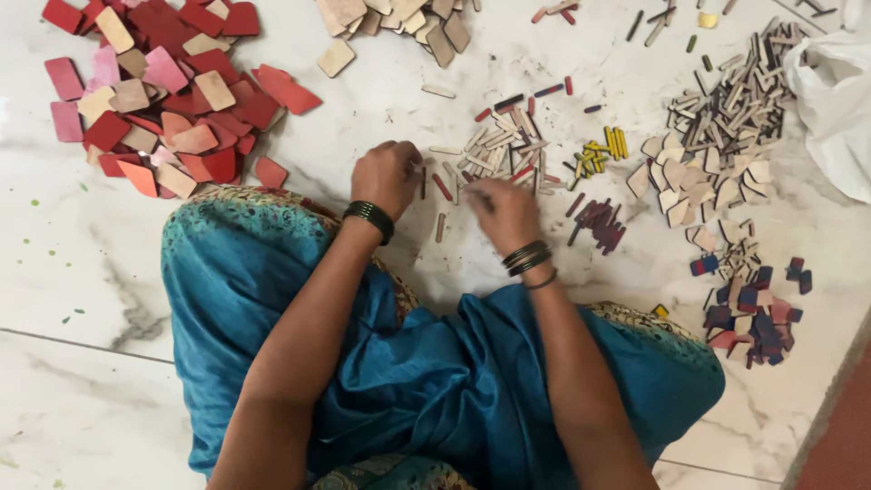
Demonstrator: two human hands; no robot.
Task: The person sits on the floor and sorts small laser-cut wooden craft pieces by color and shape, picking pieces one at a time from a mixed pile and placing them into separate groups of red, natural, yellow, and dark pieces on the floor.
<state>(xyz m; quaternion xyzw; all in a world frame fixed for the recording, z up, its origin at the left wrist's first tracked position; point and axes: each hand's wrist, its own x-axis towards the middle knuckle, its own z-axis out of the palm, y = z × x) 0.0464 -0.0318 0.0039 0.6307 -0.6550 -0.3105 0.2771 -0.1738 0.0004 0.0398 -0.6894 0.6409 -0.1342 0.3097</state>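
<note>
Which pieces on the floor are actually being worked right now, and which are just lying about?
In hand:
left hand, closed, at the edge of the mixed small sticks
right hand, on the same sticks

Lying about:
red and pink rounded tiles
plain wooden tiles
yellow sticks
dark purple sticks
pale stick and cut-shape heap
blue and red blocks
white plastic bag

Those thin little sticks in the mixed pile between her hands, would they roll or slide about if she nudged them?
The small sticks look flat-sided, so they would probably slide, not roll. They seem thin and light, so a nudge from the right hand likely scatters several across the smooth marble floor. They look stiff, like cut wood.
</note>
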